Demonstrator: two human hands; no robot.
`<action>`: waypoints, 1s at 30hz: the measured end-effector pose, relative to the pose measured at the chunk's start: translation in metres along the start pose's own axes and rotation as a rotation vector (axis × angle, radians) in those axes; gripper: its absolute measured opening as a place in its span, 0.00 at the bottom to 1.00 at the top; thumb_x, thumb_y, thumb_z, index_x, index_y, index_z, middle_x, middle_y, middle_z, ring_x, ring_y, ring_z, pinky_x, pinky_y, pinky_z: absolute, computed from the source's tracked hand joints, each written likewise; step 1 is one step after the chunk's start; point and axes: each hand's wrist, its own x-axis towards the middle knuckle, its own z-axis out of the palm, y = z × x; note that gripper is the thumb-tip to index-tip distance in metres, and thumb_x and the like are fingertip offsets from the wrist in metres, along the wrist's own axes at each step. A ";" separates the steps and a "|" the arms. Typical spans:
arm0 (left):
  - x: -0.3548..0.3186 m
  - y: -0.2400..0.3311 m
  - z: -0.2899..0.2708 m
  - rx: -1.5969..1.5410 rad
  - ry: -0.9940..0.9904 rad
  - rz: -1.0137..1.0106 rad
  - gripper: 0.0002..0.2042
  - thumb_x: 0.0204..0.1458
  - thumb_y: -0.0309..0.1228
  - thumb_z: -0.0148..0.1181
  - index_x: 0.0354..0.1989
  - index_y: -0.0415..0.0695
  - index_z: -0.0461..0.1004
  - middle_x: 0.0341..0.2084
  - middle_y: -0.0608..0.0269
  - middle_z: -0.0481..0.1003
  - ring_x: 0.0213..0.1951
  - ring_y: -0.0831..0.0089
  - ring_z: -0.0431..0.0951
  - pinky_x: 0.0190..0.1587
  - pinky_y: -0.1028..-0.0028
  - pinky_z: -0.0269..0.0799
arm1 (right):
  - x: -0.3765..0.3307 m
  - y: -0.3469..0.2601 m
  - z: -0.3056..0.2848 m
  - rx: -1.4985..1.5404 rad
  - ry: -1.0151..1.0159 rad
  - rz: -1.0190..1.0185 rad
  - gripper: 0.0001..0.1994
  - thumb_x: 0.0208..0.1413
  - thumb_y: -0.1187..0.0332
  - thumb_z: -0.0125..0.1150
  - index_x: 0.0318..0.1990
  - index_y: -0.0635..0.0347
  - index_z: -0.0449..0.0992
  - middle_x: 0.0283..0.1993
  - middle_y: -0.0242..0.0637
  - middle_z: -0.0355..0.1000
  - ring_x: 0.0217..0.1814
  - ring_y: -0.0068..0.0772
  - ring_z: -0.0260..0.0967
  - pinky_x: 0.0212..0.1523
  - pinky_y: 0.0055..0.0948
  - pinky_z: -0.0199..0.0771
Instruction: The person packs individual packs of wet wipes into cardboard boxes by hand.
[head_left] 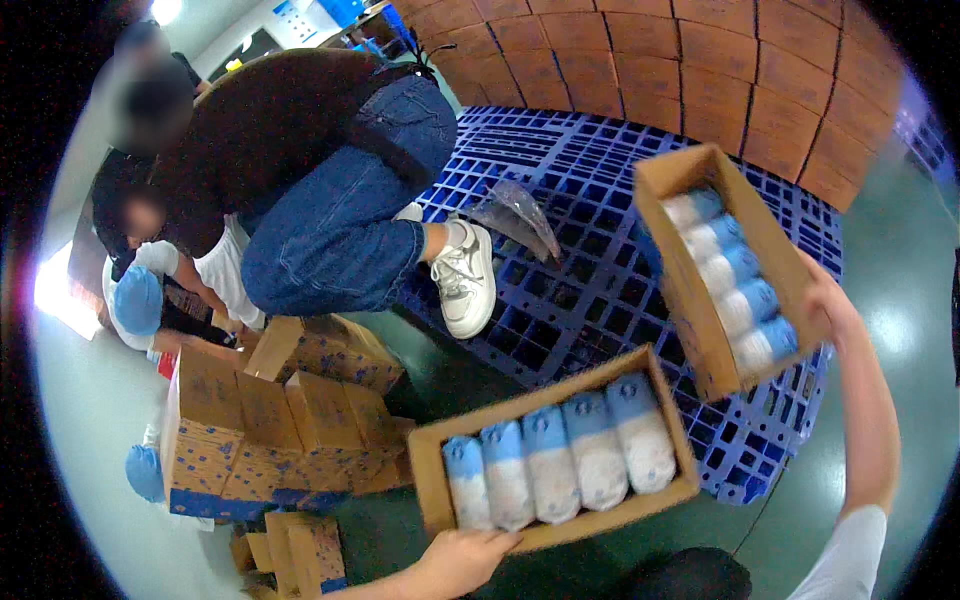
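Note:
My left hand [465, 562] is closed on the near edge of an open cardboard box [608, 519]. A row of several blue-and-white plastic-wrapped packs [545, 465] fills that box. Farther right, a second open cardboard box [690, 340] is gripped along its right side by my right hand [826, 300]. It is tilted and slightly blurred, with similar blue-and-white packs [730, 270] lined up inside. The two boxes are close together at their facing corners; whether they touch, I cannot tell. My fingertips are partly hidden by the box walls.
A blue plastic pallet [560, 300] lies beyond the boxes, with crumpled clear plastic [520, 215] on it. Stacked cartons [640, 60] form a wall behind. A crouching person in jeans [340, 240] has a white shoe on the pallet. More cartons [265, 430] stand at left, near other people.

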 end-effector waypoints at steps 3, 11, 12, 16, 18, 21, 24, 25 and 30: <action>-0.022 -0.001 0.042 -0.032 -0.044 -0.076 0.22 0.49 0.32 0.57 0.53 0.47 0.64 0.43 0.53 0.71 0.41 0.63 0.74 0.39 0.67 0.73 | 0.118 -0.008 0.012 -0.182 -0.055 -0.280 0.27 0.39 0.74 0.56 0.54 0.61 0.66 0.52 0.34 0.67 0.54 0.28 0.62 0.51 0.24 0.62; -0.069 -0.041 0.196 -0.287 0.041 -0.191 0.25 0.43 0.31 0.50 0.54 0.47 0.63 0.45 0.54 0.71 0.45 0.56 0.72 0.43 0.64 0.71 | 0.103 -0.009 0.207 0.508 0.427 0.366 0.48 0.42 0.46 0.62 0.64 0.52 0.37 0.66 0.45 0.43 0.64 0.50 0.46 0.52 0.66 0.48; -0.066 -0.040 0.201 -0.269 0.030 -0.178 0.25 0.43 0.32 0.49 0.55 0.47 0.62 0.46 0.54 0.70 0.46 0.56 0.72 0.44 0.63 0.70 | 0.115 0.002 0.218 0.557 0.381 0.398 0.44 0.43 0.45 0.61 0.63 0.50 0.43 0.64 0.42 0.46 0.64 0.47 0.46 0.51 0.67 0.47; -0.053 -0.025 0.177 -0.177 -0.151 -0.302 0.24 0.42 0.34 0.52 0.51 0.47 0.65 0.43 0.54 0.72 0.42 0.57 0.74 0.42 0.62 0.71 | 0.205 -0.026 0.237 0.814 0.023 0.307 0.28 0.45 0.46 0.59 0.48 0.52 0.61 0.54 0.40 0.57 0.53 0.44 0.58 0.51 0.49 0.58; -0.071 -0.033 0.229 -0.181 0.068 -0.223 0.23 0.41 0.34 0.53 0.50 0.47 0.66 0.42 0.54 0.72 0.41 0.57 0.74 0.42 0.62 0.71 | 0.248 -0.021 0.258 0.727 0.220 0.196 0.28 0.48 0.46 0.55 0.51 0.54 0.63 0.55 0.41 0.58 0.53 0.40 0.58 0.50 0.41 0.61; -0.077 -0.043 0.257 -0.157 0.203 -0.186 0.23 0.40 0.33 0.54 0.50 0.47 0.66 0.42 0.54 0.72 0.42 0.58 0.73 0.42 0.63 0.71 | 0.260 0.000 0.243 0.745 -0.005 0.034 0.27 0.55 0.52 0.48 0.59 0.57 0.58 0.58 0.38 0.60 0.58 0.35 0.57 0.59 0.38 0.54; -0.072 -0.035 0.238 -0.143 0.101 -0.234 0.24 0.39 0.34 0.55 0.50 0.46 0.66 0.44 0.53 0.71 0.44 0.58 0.72 0.43 0.63 0.70 | 0.248 0.025 0.250 0.637 0.142 0.019 0.24 0.56 0.56 0.47 0.56 0.59 0.62 0.60 0.34 0.59 0.62 0.31 0.55 0.62 0.32 0.47; -0.065 -0.032 0.227 -0.142 0.052 -0.246 0.25 0.38 0.34 0.55 0.50 0.46 0.66 0.44 0.52 0.70 0.45 0.58 0.72 0.43 0.63 0.70 | 0.237 0.035 0.253 0.606 0.134 -0.002 0.24 0.54 0.58 0.49 0.56 0.60 0.61 0.57 0.39 0.62 0.59 0.36 0.59 0.57 0.34 0.54; -0.077 -0.023 0.208 -0.207 0.018 -0.322 0.20 0.50 0.30 0.44 0.55 0.55 0.60 0.44 0.57 0.71 0.38 0.55 0.75 0.39 0.61 0.72 | 0.141 0.045 0.325 0.354 -0.203 -0.015 0.13 0.51 0.62 0.51 0.40 0.59 0.71 0.36 0.33 0.72 0.39 0.26 0.68 0.42 0.26 0.67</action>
